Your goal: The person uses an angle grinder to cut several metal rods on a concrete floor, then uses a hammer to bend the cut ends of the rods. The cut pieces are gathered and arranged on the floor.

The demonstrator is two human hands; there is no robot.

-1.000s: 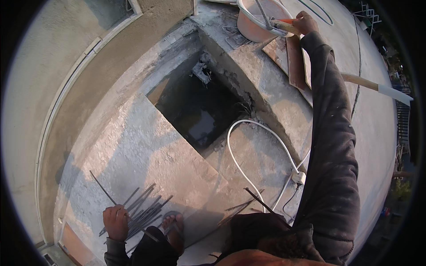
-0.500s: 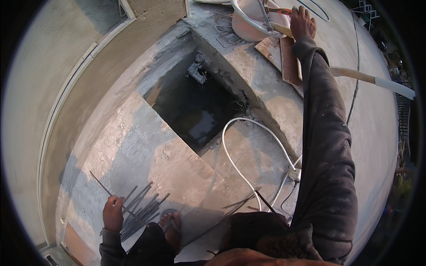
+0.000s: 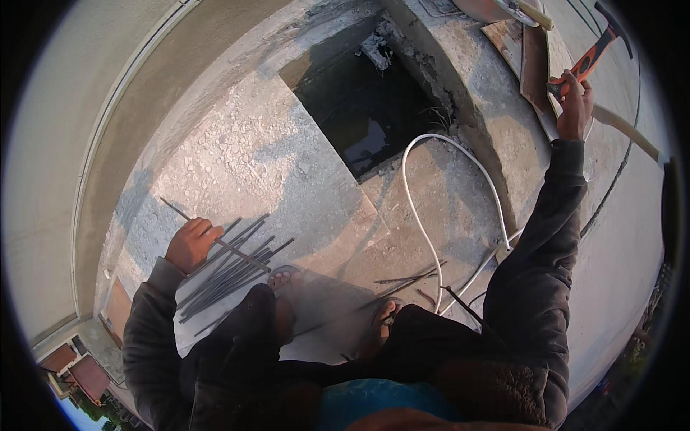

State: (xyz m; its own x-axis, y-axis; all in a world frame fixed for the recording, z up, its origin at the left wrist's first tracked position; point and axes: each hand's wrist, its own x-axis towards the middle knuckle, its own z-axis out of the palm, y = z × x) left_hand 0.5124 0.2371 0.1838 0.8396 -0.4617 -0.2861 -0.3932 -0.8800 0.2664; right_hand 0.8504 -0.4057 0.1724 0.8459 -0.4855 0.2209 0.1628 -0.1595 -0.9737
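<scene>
My left hand (image 3: 192, 246) is closed round a thin dark steel rod (image 3: 244, 255), which slants down toward my foot. Beneath it, a loose bundle of similar steel rods (image 3: 215, 291) lies on the rough concrete. Out at the upper right, my right hand (image 3: 573, 108) grips a hammer (image 3: 594, 57) by the end of its orange and black handle. The hammer's dark head points up and away from me, held above the concrete ledge.
A square pit (image 3: 345, 118) with dark water opens ahead of me. A white cable (image 3: 411, 190) loops over the concrete to its right. Wooden boards (image 3: 535, 72) lie on the raised ledge beside a pale bucket (image 3: 483, 10). A curved wooden handle (image 3: 627, 131) stands at far right.
My right hand has lifted the hammer away from the bucket and drawn it back toward me. The left hand still holds its rod. The view has shifted, showing more of my legs.
</scene>
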